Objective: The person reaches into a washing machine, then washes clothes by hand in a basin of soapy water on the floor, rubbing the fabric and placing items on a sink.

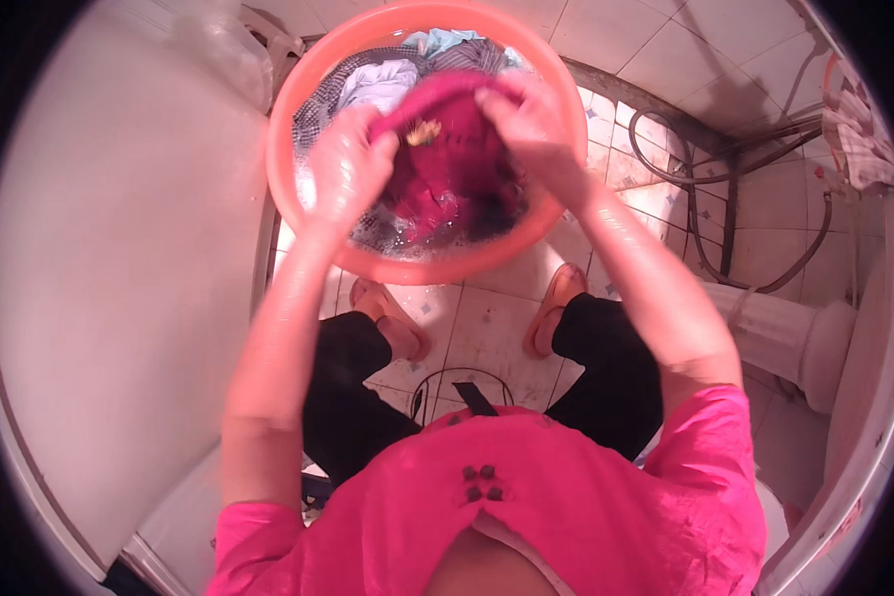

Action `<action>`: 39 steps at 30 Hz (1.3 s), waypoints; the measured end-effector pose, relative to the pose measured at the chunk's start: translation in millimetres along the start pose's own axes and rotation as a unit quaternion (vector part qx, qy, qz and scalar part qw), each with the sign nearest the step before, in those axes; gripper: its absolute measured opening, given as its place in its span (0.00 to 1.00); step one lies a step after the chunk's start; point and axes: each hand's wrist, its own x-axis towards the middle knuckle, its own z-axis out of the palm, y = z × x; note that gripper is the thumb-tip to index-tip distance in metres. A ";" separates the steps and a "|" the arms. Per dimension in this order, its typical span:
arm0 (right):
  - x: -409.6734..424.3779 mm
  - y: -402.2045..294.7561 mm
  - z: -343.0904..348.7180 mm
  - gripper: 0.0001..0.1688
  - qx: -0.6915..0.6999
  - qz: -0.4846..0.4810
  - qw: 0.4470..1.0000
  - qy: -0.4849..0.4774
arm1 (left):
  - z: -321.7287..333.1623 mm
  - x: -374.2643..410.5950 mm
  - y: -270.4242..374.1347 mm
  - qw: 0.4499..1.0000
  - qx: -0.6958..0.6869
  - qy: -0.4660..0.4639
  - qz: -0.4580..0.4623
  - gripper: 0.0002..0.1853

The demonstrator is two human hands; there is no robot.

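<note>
A wet magenta garment (454,156) with a small yellowish patch is stretched between my two hands over an orange plastic basin (279,171). My left hand (350,164) grips one end of its upper edge, and my right hand (529,123) pinches the other end. The garment's lower part hangs into sudsy water (417,242). Behind it in the basin lie a pale lavender cloth (380,83), a grey striped cloth (465,59), a dark checked cloth (320,104) and a light blue cloth (447,39). Both forearms look wet.
A smooth pale panel (127,261) rises close on the left. Dark hoses (696,179) run along the tiled wall at right, near a white pedestal (775,335). A checked cloth (860,141) hangs at far right. My sandalled feet stand on the tiled floor (484,320).
</note>
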 end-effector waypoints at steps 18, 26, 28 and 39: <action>-124.9 349.7 138.5 0.21 -0.544 0.275 0.717 -0.339 | 303.0 -100.7 -208.8 0.875 0.232 -0.424 0.007 0.24; -110.3 341.8 134.2 0.19 -0.397 0.212 0.836 -0.315 | 263.6 -45.1 -177.8 0.754 0.236 -0.611 0.051 0.22; -86.4 301.2 119.3 0.18 -0.337 0.249 0.844 -0.335 | 262.6 -49.3 -186.3 0.803 0.106 -0.584 -0.041 0.21; -7.1 37.0 61.2 0.11 -0.101 0.075 0.983 -0.130 | 125.1 -18.7 -42.6 0.884 -0.354 -0.142 -0.271 0.13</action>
